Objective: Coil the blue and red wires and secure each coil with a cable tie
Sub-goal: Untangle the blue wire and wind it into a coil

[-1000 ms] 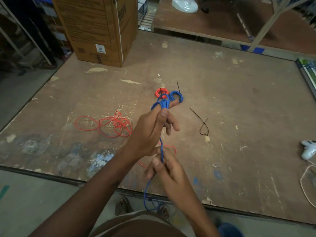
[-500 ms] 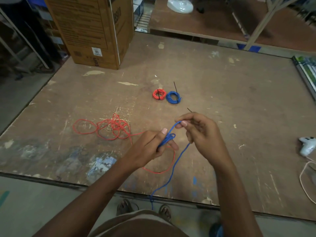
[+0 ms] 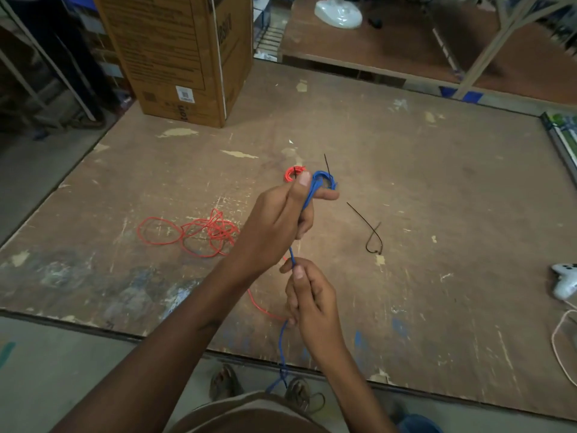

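- Left hand (image 3: 274,223) of mine is raised over the wooden table (image 3: 437,189), thumb and fingers curled round a bunch of blue wire (image 3: 307,200) loops, thumb tip pressed on top of the strands.
- From that fist the blue wire drops straight down to my right hand (image 3: 312,303), which pinches it between thumb and forefinger, the other fingers folded in.
- Below my right hand the wire hangs past the near table edge towards my sandalled feet (image 3: 224,382) on the floor.
- Behind my left thumb lie two finished coils: a small red coil (image 3: 290,175), partly covered by the thumb, and a blue coil (image 3: 326,179) just beside it on the right, each with a black tie tail sticking up.
- I cannot tell where my held loops end and the blue coil begins, since they overlap in this view.
- Loose red wire (image 3: 193,232) lies in a tangled heap on the table to the left of my forearm; one strand runs under my arms and shows again near my right wrist.
- Right of my left hand, a black cable tie (image 3: 373,239) lies on the table, its end bent into a loop.
- At the far left corner stands a cardboard box (image 3: 181,57).
- Near the right edge sits a white game controller (image 3: 563,279) with a pale cord (image 3: 559,342) curling towards me.
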Motion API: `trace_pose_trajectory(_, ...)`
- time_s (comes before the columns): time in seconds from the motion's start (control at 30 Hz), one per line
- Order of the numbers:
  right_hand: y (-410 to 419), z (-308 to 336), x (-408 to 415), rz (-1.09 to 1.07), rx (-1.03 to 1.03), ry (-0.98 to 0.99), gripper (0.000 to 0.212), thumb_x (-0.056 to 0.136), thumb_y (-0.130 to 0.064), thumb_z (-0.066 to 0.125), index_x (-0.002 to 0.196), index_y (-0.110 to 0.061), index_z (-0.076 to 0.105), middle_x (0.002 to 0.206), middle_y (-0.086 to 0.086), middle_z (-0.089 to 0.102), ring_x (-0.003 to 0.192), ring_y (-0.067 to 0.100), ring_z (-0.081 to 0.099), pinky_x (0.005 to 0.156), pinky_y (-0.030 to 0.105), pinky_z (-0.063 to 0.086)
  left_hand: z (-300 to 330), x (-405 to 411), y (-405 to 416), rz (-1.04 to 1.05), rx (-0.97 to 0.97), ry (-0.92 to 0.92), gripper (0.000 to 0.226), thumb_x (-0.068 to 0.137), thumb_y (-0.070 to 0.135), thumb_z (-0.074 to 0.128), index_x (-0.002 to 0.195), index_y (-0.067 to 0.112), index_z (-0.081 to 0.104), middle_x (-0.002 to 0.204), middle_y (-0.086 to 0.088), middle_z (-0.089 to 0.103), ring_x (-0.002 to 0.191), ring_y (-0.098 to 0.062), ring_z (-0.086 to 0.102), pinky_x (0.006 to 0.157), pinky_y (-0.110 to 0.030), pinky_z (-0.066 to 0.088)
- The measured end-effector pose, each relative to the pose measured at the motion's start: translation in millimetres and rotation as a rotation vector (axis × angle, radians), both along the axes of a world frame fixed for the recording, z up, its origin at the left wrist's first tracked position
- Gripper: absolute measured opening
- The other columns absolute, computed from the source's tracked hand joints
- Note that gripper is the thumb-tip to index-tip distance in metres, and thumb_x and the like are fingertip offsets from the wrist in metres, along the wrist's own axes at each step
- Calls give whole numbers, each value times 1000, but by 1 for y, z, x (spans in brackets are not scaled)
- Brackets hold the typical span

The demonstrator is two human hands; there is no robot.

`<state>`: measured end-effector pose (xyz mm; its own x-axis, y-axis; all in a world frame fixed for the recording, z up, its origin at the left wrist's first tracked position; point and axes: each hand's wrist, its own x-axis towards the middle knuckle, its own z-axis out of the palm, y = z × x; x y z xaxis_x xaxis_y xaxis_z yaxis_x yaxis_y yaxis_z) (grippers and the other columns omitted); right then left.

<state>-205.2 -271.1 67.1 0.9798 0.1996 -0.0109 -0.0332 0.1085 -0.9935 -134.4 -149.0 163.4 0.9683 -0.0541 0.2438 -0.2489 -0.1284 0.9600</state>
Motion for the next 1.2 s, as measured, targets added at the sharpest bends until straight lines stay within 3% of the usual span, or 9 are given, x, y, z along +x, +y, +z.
trace_pose_trajectory(0.1, -9, 24, -16, 119, -57, -59, 21, 112, -25, 46, 109, -20, 67, 58, 3, 50, 53, 19, 45, 58, 43, 41, -6, 14, 2, 72, -22, -12, 61, 117, 33, 28, 105, -14, 67, 64, -1, 56, 69, 4, 58, 66, -29, 41)
trace_pose_trajectory(0.2, -17, 59, -25, 179, 43, -81, 22, 112, -24, 46, 119, -23, 67, 70, 3, 60, 56, 21, 54, 62, 51, 50, -15, 23, 5, 104, 51, -33, 57, 117, 28, 27, 98, -12, 63, 74, -13, 63, 81, 9, 61, 73, -30, 44)
trace_pose_trajectory(0.33, -40, 103, -1, 76, -78, -176, 28, 113, -23, 46, 129, -20, 69, 79, 1, 69, 46, 16, 47, 48, 29, 44, -32, 13, 5, -26, 238, -10, 61, 114, 43, 22, 105, 12, 73, 68, -4, 63, 66, -9, 59, 70, -38, 46)
trace_pose_trajectory(0.47, -66, 123, 42, -161, -327, -358, 20, 110, -19, 59, 104, -14, 77, 77, 2, 75, 59, 5, 62, 61, 18, 44, -31, -13, -4, -151, 190, -16, 64, 116, 32, 22, 77, 40, 72, 53, -10, 51, 51, -15, 48, 62, -28, 38)
trace_pose_trajectory(0.57, -77, 117, 74, -240, -275, -350, 5, 97, -14, 77, 98, -9, 79, 82, 0, 78, 76, 14, 72, 73, 28, 53, -27, -30, -5, -213, 62, 49, 61, 118, 29, 23, 97, 19, 80, 48, -5, 41, 46, -19, 40, 57, -31, 35)
trace_pose_trajectory(0.7, -74, 78, 94, -186, -150, -243, 11, 89, -18, 82, 94, -10, 78, 79, -9, 75, 54, 8, 51, 50, 22, 39, -14, -44, -2, -308, -82, 54, 60, 116, 29, 26, 96, 13, 80, 46, -5, 39, 43, -29, 33, 54, -51, 34)
trace_pose_trajectory(0.87, -33, 15, 49, 46, -159, -175, 23, 109, -23, 57, 99, -28, 77, 73, 11, 69, 57, 28, 57, 53, 43, 47, 4, -38, -2, -219, -275, 2, 64, 117, 37, 28, 99, 4, 79, 46, -1, 39, 40, -30, 36, 48, -43, 41)
trace_pose_trajectory(1.0, -6, 11, -9, 158, -141, -121, 25, 114, -20, 46, 114, -34, 67, 60, 6, 59, 52, 8, 51, 57, 21, 43, 7, -23, -4, -75, -270, -20, 71, 117, 30, 19, 105, -20, 67, 53, 5, 57, 40, -19, 42, 48, -27, 39)
trace_pose_trajectory(1.2, -16, 42, -19, 202, 102, 100, 19, 107, -24, 50, 110, -8, 60, 61, 5, 65, 63, 29, 69, 78, 47, 58, -28, -10, -10, -1, -18, -25, 49, 117, 33, 26, 137, 9, 63, 88, 0, 77, 63, -30, 67, 73, -37, 52)
